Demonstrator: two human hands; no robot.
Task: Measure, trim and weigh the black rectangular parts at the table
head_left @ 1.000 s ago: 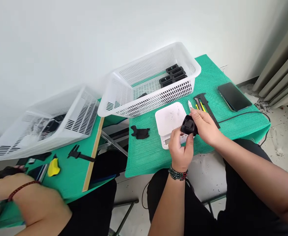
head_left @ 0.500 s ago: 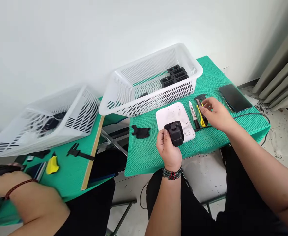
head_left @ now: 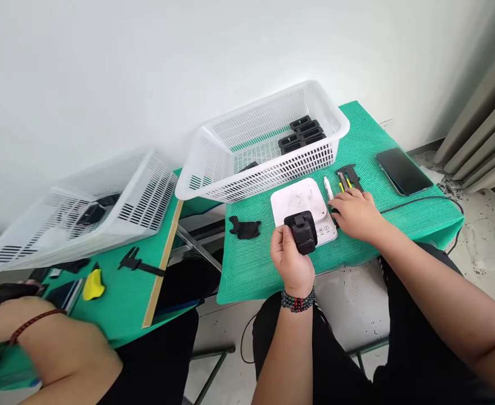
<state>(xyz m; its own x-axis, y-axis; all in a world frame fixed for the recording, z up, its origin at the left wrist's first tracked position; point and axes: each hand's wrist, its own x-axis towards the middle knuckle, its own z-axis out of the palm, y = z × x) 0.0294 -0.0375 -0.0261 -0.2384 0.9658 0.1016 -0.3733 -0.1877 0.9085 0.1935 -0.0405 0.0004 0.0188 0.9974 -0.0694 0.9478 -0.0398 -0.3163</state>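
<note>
- Since 1 second before, the right hand (head_left: 357,215) had let go of the black part (head_left: 302,231) and moved off to 3 o'clock of it, so the part sat in 1 hand only.
- Half a second before, that hand was over the yellow knife; now it had slid back toward the white marker (head_left: 327,186), which poked out from under its fingertips.
- Its fingers lay close together and curled down on the green mat (head_left: 264,264). I could not tell if they pinched the marker yet.
- The left hand (head_left: 292,259) had stayed in place, thumb and fingers wrapped tight around the black part.
- That part was held up just in front of the white scale (head_left: 298,199), over the scale's near edge, not resting on the plate.
- At 12 o'clock of the hands stood the white basket (head_left: 268,163), with more black parts (head_left: 301,134) in its far right corner.
- Beside the marker at 1 o'clock lay the caliper (head_left: 347,175), and the phone (head_left: 403,170) was well apart at 2 o'clock.
- 1 small black piece (head_left: 244,228) lay on the mat at 9 o'clock of the left hand.
- At 8 o'clock, a co-worker's arm (head_left: 40,337) rested by another basket (head_left: 82,214).
</note>
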